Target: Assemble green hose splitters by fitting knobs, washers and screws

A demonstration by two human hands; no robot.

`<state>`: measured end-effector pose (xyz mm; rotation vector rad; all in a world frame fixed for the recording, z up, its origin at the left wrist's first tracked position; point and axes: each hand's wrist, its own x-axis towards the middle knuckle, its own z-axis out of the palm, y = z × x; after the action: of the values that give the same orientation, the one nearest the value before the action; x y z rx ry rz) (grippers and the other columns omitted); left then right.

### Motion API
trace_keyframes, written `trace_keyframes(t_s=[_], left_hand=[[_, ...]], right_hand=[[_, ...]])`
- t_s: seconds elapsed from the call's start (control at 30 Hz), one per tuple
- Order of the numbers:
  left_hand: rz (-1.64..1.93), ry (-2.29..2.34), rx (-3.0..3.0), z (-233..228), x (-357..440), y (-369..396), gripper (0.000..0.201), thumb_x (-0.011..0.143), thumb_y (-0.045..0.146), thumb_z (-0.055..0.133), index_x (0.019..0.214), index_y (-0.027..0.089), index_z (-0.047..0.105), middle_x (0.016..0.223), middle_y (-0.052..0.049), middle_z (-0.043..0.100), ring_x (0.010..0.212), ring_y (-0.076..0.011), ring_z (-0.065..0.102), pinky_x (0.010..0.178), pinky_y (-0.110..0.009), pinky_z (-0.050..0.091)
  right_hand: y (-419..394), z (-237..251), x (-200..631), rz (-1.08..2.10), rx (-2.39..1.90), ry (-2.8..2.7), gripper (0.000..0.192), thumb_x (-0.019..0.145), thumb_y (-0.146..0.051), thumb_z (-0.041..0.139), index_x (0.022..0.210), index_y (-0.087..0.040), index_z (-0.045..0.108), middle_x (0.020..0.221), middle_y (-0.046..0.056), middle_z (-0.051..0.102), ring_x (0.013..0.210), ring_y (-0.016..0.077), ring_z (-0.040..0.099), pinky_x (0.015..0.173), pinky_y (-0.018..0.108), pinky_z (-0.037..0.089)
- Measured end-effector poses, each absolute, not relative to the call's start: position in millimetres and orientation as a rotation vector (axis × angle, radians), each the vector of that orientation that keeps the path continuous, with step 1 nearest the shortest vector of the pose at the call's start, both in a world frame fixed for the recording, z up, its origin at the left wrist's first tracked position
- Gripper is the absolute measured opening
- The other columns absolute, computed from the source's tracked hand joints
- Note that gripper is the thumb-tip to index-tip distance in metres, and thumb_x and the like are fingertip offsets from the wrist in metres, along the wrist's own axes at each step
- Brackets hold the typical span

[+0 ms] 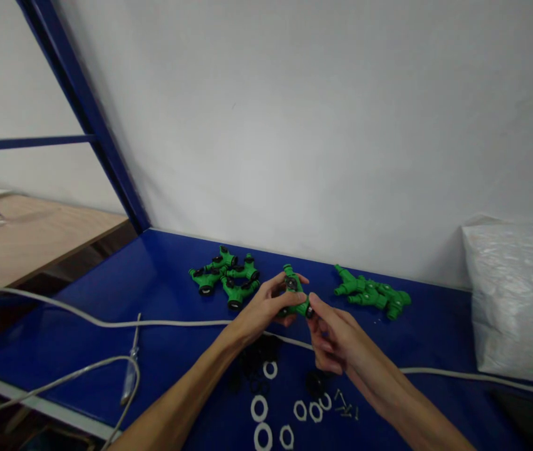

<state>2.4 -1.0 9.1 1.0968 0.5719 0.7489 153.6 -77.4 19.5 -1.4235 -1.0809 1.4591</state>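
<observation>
Both bare hands are meeting over the middle of the blue table top (163, 282). The left hand (266, 307) is curling its fingers and thumb closed around a green plastic Y-shaped hose connector with black fittings (294, 293), holding it just above the table. The right hand (334, 341) is pinching its thumb and forefinger together at the lower black end of that connector; whether a small part is sitting between those fingertips is too small to tell.

Just beyond the left hand, a pile of green connectors with black caps (226, 279) is lying near the wall. To the right of the held piece, a second heap of plain green connector bodies (372, 294) is resting, well apart from the first pile. Below the forearms, white plastic rings (259, 408) are lying scattered beside black rubber rings (254, 363) and a small cluster of metal screws (346, 407). A white cable (153, 324) is running across the table under both wrists. At the right edge, a clear plastic bag filled with white parts (515, 294) is sitting against the grey wall (317, 125).
</observation>
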Motion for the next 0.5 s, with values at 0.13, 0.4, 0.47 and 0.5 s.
trace_keyframes(t_s=[0.13,0.4,0.47,0.5], left_hand=[[0.808,0.513,0.932,8.6,1.3,2.6,0.038,0.079,0.032,0.074,0.112,0.015,0.068,0.067,0.004,0.051,0.046,-0.0033,0.038,0.044,-0.019,0.019],[0.807,0.372,0.576,5.7,-2.8,11.0,0.038,0.087,0.031,0.067,0.119,0.010,0.070,0.084,-0.004,0.060,0.053,-0.0065,0.048,0.046,-0.018,0.032],[0.791,0.357,0.535,4.2,-2.7,11.7,0.037,0.089,0.031,0.066,0.119,0.010,0.070,0.086,-0.006,0.063,0.053,-0.0066,0.048,0.046,-0.018,0.034],[0.789,0.353,0.526,3.7,-2.6,12.0,0.037,0.089,0.030,0.066,0.119,0.009,0.070,0.087,-0.007,0.064,0.053,-0.0067,0.048,0.047,-0.018,0.035]], right_hand=[[-100.8,12.6,159.9,1.021,-1.537,-1.619,0.057,0.100,-0.063,0.035,0.070,-0.020,0.058,0.055,-0.003,0.049,0.050,0.0134,0.050,0.050,0.026,0.041],[-134.4,-35.6,163.1,-0.191,-1.161,-2.410,0.015,0.081,-0.026,0.080,0.085,-0.025,0.066,0.088,-0.001,0.067,0.076,0.0175,0.063,0.065,0.028,0.049],[-130.3,-41.8,163.9,-0.225,-1.148,-2.400,0.020,0.077,-0.018,0.082,0.080,-0.024,0.063,0.085,-0.002,0.065,0.073,0.0157,0.061,0.061,0.027,0.047],[-128.1,-43.6,164.1,-0.235,-1.145,-2.384,0.021,0.077,-0.015,0.081,0.077,-0.023,0.062,0.083,-0.002,0.064,0.072,0.0153,0.060,0.060,0.026,0.046]])
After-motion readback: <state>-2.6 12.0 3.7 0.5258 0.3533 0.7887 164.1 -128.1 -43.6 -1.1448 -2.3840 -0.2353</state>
